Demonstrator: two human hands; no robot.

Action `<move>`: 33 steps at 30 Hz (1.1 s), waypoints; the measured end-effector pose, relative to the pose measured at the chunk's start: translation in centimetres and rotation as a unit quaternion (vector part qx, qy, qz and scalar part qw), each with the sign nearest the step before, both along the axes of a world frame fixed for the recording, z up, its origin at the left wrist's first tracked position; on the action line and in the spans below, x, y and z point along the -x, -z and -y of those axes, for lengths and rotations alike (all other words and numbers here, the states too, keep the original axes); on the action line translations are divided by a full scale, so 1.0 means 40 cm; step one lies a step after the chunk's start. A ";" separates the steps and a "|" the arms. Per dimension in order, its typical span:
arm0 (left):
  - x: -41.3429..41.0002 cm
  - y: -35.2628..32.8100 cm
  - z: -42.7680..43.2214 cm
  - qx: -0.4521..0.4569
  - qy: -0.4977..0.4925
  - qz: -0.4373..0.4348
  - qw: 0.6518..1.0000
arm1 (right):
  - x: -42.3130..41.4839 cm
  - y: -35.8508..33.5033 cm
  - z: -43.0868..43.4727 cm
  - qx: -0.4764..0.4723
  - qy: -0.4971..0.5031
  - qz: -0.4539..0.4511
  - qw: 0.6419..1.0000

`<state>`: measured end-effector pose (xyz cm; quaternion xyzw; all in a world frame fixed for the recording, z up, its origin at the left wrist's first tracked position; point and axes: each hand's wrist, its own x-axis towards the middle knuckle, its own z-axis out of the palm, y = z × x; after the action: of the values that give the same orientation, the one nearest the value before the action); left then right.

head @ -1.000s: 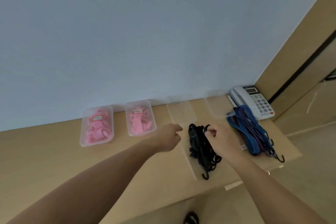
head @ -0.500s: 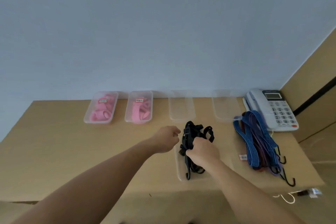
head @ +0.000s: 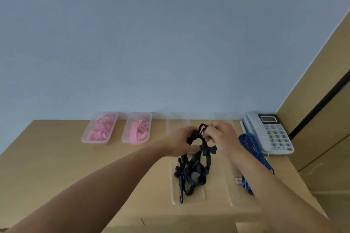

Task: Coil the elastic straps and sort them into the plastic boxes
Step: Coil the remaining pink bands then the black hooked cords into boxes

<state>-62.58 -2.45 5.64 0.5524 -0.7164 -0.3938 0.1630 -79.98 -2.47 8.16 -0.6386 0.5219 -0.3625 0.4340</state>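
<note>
Two sets of fingers (head: 189, 151) pinched a tangled black elastic strap (head: 191, 174) | left hand (head: 180, 143) and right hand (head: 223, 138) held its top up | lower loops lay in a shallow clear plastic box (head: 189, 200) on the tan surface (head: 75, 166) | blue striped elastic strap (head: 253, 149) lay just right.

Soft, even, slightly dim, with a cool grey-blue cast on the wall (head: 170, 43), darker toward the top. Faint diffuse shadows only on the tabletop (head: 56, 157). Mildly soft throughout; left hand (head: 180, 143) and right hand (head: 223, 138) a little smeared, straps (head: 191, 172) a dark mass with little detail. Wide-angle bending along the right edge; forearms (head: 94, 195) stretched toward the bottom corners.
</note>
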 end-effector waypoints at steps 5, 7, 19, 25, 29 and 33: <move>0.047 -0.104 0.029 -0.012 0.008 -0.086 0.996 | 0.045 -0.094 0.019 0.060 0.040 0.010 0.997; 0.053 -0.157 0.043 -0.024 0.013 -0.135 0.990 | 0.068 -0.112 0.022 0.066 0.069 0.021 0.995; 0.001 -0.338 0.089 -0.034 0.045 -0.211 0.976 | 0.094 -0.181 0.042 0.024 0.026 0.107 0.994; -0.017 -0.360 0.108 0.001 0.049 -0.246 0.968 | 0.091 -0.237 0.076 0.052 -0.011 -0.019 0.998; -0.016 -0.382 0.109 -0.018 0.064 -0.276 0.959 | 0.054 -0.249 0.074 0.103 -0.035 -0.023 0.994; -0.057 -0.366 0.107 -0.081 0.084 -0.211 0.971 | 0.057 -0.251 0.088 0.111 0.057 0.048 0.991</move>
<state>-60.29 -6.72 20.29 0.4060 -0.6755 -0.5704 0.2314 -82.25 -6.00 18.22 -0.6336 0.4927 -0.4729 0.3635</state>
